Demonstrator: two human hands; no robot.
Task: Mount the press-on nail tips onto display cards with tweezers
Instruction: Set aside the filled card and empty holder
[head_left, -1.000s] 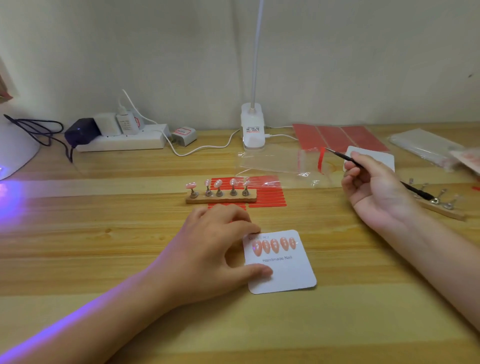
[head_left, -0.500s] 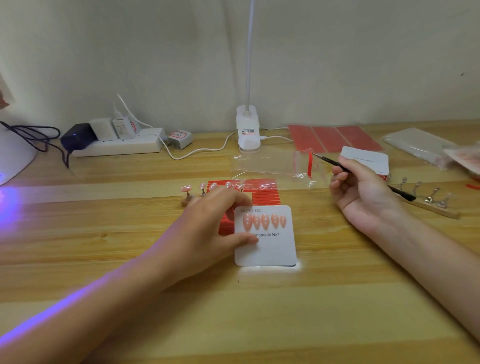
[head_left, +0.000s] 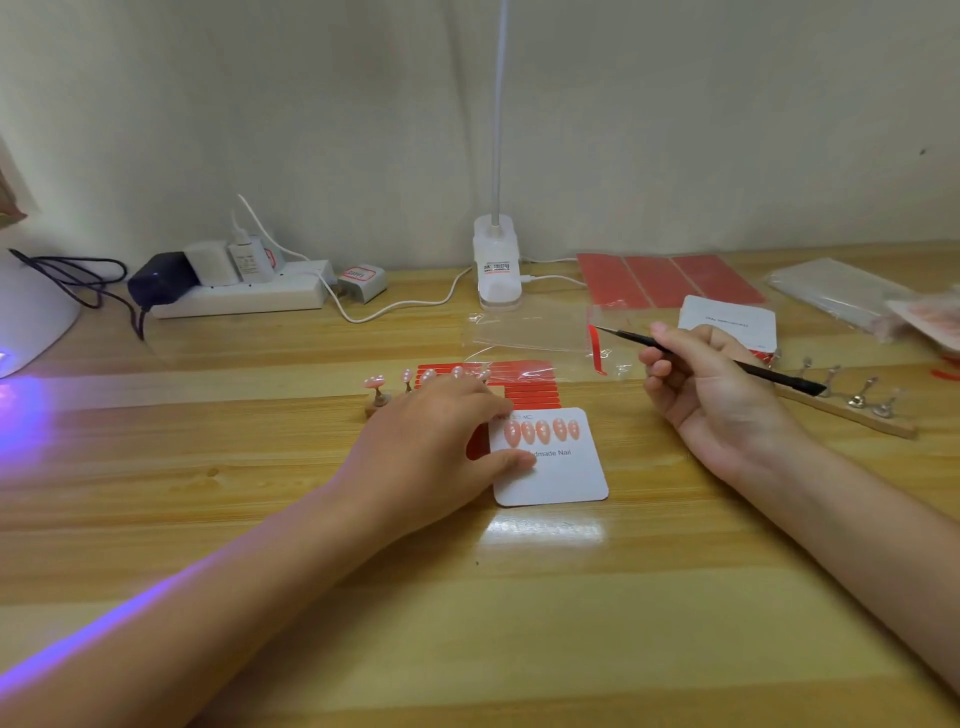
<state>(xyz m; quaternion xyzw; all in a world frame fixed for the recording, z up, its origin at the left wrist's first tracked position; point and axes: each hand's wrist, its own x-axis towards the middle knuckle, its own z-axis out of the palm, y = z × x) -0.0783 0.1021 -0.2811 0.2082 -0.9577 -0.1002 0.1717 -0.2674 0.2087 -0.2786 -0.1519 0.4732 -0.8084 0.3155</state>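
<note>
The left hand (head_left: 431, 447) lies flat on the wooden surface (head_left: 467, 623), fingers spread loosely, its thumb pressing the left edge of a white display card (head_left: 556, 467) that carries a row of five pink nail tips (head_left: 543, 431) along its top. The card sits near the middle of the surface; its right and near edges are free, with broad bare wood from 4 to 8 o'clock of it. At 11 o'clock of the card, partly hidden by the left fingers, a wooden nail stand (head_left: 379, 402) holds more pink tips on pegs, and a red adhesive strip sheet (head_left: 524, 387) touches the card's far edge. The right hand (head_left: 711, 395), raised at 2 o'clock of the card, is closed around black tweezers (head_left: 727, 361), whose point aims left over a clear plastic bag (head_left: 530, 338). A second white card (head_left: 727, 322) lies just beyond that hand, and a second stand (head_left: 852, 410) at 3 o'clock of it. A power strip (head_left: 244, 296) and a lamp base (head_left: 497, 270) line the far edge by the wall.
</note>
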